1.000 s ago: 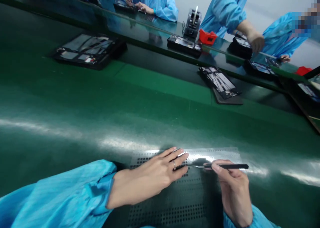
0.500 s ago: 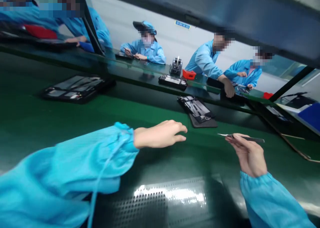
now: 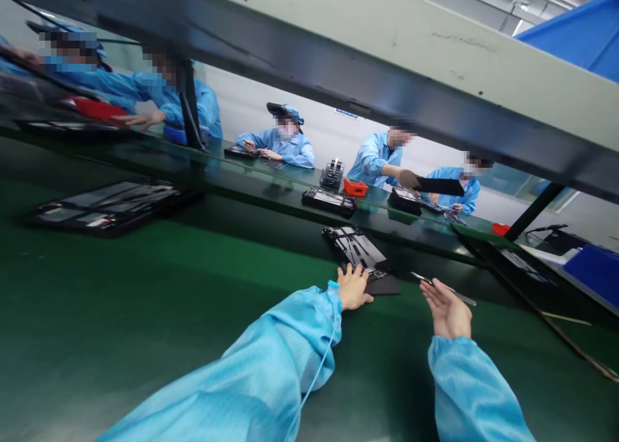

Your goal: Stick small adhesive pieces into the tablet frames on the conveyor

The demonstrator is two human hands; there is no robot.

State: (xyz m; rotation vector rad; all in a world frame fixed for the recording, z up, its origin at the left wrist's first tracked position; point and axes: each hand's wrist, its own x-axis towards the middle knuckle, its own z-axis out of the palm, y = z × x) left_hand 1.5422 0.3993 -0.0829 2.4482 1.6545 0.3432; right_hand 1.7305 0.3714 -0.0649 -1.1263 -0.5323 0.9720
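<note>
My left hand (image 3: 353, 287) is stretched far out over the green conveyor belt (image 3: 145, 287), its fingers spread and touching the near edge of a black tablet assembly (image 3: 356, 246) that lies on a dark mat. My right hand (image 3: 445, 308) is out beside it to the right, holding thin metal tweezers (image 3: 442, 287) that point left toward the assembly. Both arms wear blue sleeves.
A second black assembly tray (image 3: 104, 206) lies on the belt at the left. Beyond a dark rail sit several co-workers in blue coats, with more trays (image 3: 329, 200), a tape dispenser (image 3: 331, 173) and a red bin (image 3: 354, 187). A grey beam crosses overhead.
My head has tilted up. Both hands have left the perforated metal plate near me and reached forward; the left hand now touches the tablet assembly, the right still holds the tweezers.
</note>
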